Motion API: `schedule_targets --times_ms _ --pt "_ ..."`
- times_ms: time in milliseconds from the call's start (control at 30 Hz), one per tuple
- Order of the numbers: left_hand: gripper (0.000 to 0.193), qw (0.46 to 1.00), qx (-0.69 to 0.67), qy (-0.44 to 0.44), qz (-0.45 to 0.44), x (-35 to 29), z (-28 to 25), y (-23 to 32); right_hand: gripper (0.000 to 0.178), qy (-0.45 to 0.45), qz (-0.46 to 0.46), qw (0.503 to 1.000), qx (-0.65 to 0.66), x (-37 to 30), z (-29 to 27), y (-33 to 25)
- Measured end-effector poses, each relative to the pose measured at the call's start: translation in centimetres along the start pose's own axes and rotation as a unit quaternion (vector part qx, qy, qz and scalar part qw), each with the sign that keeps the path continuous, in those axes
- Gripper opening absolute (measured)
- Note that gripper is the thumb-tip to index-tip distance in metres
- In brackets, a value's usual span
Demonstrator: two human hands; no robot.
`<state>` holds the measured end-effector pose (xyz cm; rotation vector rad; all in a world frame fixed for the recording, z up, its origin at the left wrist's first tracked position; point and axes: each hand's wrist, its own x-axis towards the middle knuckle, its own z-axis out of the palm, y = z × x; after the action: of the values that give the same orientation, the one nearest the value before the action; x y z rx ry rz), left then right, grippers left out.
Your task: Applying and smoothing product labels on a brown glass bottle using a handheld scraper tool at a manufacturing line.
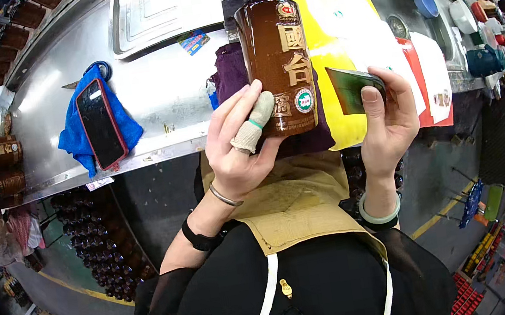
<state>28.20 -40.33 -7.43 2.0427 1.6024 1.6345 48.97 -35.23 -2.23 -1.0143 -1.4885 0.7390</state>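
Observation:
A brown glossy bottle (263,47) with gold lettering and a round green-and-white label lies on a purple cloth (228,71), its neck pointing away from me. My left hand (236,153) is closed around the lower left side of the bottle. One of its fingers wears a pale fabric sleeve with a green band. To the right of the bottle, my right hand (391,117) pinches a thin, flat, dark-green card-like piece (347,91) between thumb and fingers. This piece is apart from the bottle, above a yellow sheet (334,124).
At left on the metal table, a red-edged phone (101,123) rests on a blue cloth (74,136). A metal tray (120,22) lies behind. White and red papers (442,116) and a blue cup (425,3) are at right. Several dark bottles (94,242) stand below the table; another person (8,237) is far left.

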Motion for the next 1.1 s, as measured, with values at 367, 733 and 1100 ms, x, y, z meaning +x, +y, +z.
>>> schedule_targets --times_ms 367,733,1100 --pt "0.044 0.995 0.088 0.004 0.050 -1.8 -0.3 -0.3 0.024 0.034 0.012 0.999 -0.022 -0.4 -0.7 -0.3" --pt "0.057 1.000 -0.023 -0.007 -0.013 -0.8 0.2 0.0 0.022 -0.004 -0.020 1.000 -0.008 -0.4 -0.4 0.4" --pt "0.067 0.999 -0.011 -0.015 -0.033 0.2 0.1 0.2 0.029 -0.242 -0.311 0.900 -0.184 0.6 -0.9 -1.6"
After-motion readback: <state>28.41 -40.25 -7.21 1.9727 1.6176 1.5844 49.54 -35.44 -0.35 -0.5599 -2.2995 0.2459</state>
